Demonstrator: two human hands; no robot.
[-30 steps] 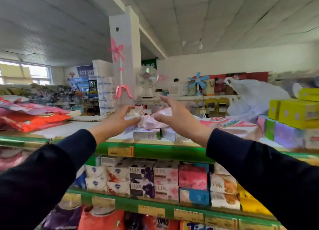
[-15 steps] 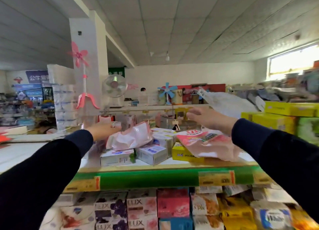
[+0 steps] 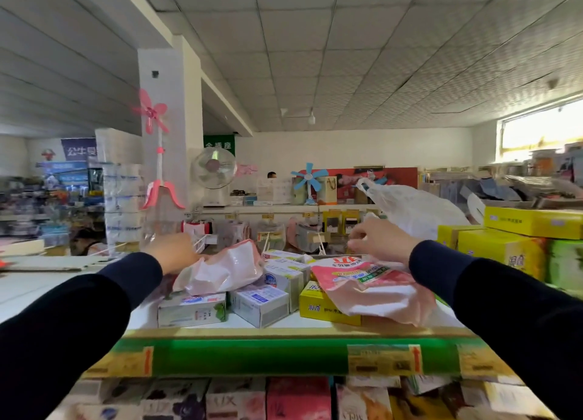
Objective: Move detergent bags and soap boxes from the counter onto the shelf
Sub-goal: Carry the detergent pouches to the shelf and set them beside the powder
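My left hand [image 3: 175, 253] grips the left end of a pale pink and white detergent bag [image 3: 224, 269], which lies on several white soap boxes [image 3: 193, 311] on the top shelf [image 3: 252, 356]. My right hand [image 3: 380, 242] has its fingers curled over the far top edge of a second pink detergent bag [image 3: 362, 288]. That bag lies flat, partly on a yellow soap box [image 3: 321, 309]. Both sleeves are dark blue.
The shelf below holds rows of soap boxes [image 3: 236, 399]. Yellow and green cartons [image 3: 504, 252] are stacked at the right, with a white plastic bag [image 3: 416, 213] behind them. A pink clip fan [image 3: 157, 154] and a white pillar [image 3: 170, 129] stand at the back left.
One second ago both hands held the pale pink bag together. The right hand has let go and moved right to the second bag. The view has shifted right and closer to the shelf.
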